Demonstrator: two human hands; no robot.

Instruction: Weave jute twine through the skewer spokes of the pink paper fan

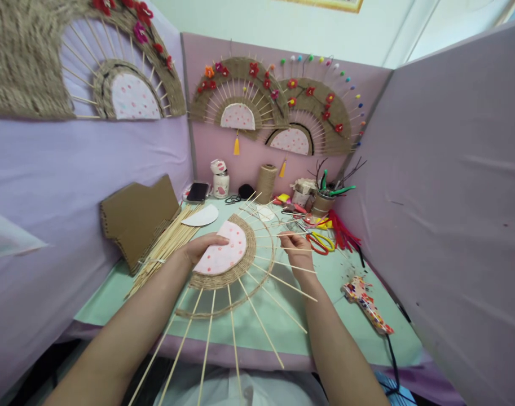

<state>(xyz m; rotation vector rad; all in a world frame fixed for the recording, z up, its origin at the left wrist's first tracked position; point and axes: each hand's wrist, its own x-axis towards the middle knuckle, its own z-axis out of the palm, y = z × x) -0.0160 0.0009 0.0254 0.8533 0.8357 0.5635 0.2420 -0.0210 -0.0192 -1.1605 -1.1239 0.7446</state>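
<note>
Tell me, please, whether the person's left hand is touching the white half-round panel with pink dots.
Touching. The head view shows the left hand with its thumb lying across the white half-round panel with pink dots.

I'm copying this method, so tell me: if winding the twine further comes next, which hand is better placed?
Probably the right hand, which is beside the sticks, near the outer twine ring. The left hand grips the dotted panel, thumb on top, so it seems better suited to support.
</note>
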